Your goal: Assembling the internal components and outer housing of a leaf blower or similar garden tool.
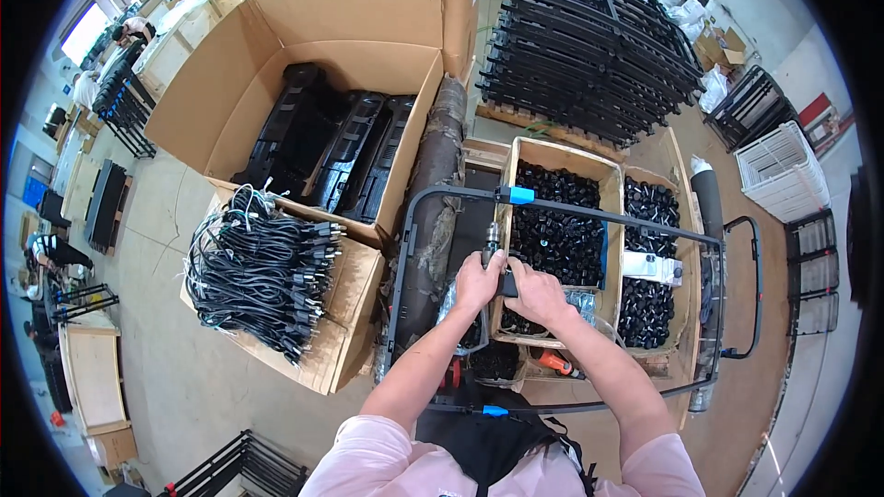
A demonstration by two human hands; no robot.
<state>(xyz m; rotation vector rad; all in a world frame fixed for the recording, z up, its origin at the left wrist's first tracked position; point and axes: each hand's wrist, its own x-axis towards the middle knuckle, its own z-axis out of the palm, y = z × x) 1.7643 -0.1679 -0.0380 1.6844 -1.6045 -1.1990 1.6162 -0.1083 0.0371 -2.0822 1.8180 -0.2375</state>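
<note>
Both my hands are closed around a dark power drill, its metal nose pointing away from me. My left hand wraps it just behind the nose, and my right hand grips it from the right, hiding most of its body. Around and below my forearms lies a black tubular frame with rounded corners. A blue clip sits on its far bar, another blue clip on the near bar. Under the frame, a wooden bin holds many small black plastic parts.
Bundled black cables lie on a cardboard box at left. Behind them, a large open carton contains black moulded parts. Stacked black frames stand at the far right of it. A second parts bin and an orange-handled tool are nearby.
</note>
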